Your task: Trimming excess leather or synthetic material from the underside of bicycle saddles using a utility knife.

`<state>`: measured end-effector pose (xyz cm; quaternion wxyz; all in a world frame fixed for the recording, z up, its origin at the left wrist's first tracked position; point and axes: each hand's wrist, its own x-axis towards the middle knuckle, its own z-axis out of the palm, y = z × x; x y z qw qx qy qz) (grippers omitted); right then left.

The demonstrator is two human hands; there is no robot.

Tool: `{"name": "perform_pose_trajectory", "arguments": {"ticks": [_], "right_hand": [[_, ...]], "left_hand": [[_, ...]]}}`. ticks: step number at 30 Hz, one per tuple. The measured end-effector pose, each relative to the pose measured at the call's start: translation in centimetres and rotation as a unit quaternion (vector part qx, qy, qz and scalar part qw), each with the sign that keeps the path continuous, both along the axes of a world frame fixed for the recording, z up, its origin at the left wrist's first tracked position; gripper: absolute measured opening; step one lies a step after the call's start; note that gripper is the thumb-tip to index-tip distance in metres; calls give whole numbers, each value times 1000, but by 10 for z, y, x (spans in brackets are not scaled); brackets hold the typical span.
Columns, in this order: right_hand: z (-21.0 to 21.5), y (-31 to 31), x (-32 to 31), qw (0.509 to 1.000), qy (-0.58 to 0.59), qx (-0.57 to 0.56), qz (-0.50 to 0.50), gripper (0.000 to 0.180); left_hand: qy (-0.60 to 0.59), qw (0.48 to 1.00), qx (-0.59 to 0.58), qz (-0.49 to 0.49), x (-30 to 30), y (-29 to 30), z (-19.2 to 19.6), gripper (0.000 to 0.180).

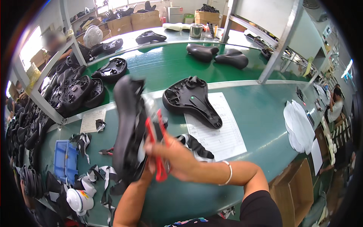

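Note:
A black bicycle saddle stands on edge over the table, somewhat smeared by motion. Its lower end is held by my left hand, whose fingers are mostly hidden behind the saddle and my other hand. My right hand is closed around red-handled pliers, their jaws blurred against the saddle's inner side. Just beyond lies another saddle, underside up, partly over a printed sheet. Dark and pale strip scraps lie beside my right hand.
At left are a blue plastic bin, small cutters, a white enamel mug and a saddle pile. Two saddles rest on the green belt. Metal posts rise beside it. White sheets lie right, above a cardboard box.

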<state>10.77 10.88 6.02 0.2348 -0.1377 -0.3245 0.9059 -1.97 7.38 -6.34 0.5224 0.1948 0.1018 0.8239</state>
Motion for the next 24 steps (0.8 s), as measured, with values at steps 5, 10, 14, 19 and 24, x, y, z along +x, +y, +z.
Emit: {"name": "perform_pose_trajectory", "arguments": {"ticks": [5,10,14,19,24], "right_hand": [[7,-21,53,982,-65,167,65,38],[-31,-14,79,921,-165,286,-204,34],[-69,-35,90,912,-253,296,-130,26],[-80,-44,106,842,-295,452,-24,38],[-46,-13,103,533,-147,833,10,58]], "left_hand": [[379,796,-217,419,15,-25,52,48],[208,916,-204,277,-9,-100,62,41],[103,909,-401,42,-7,-137,43,34],[267,860,-434,19,-20,-160,52,58],[330,830,-447,-40,-34,-153,73,49]]}}
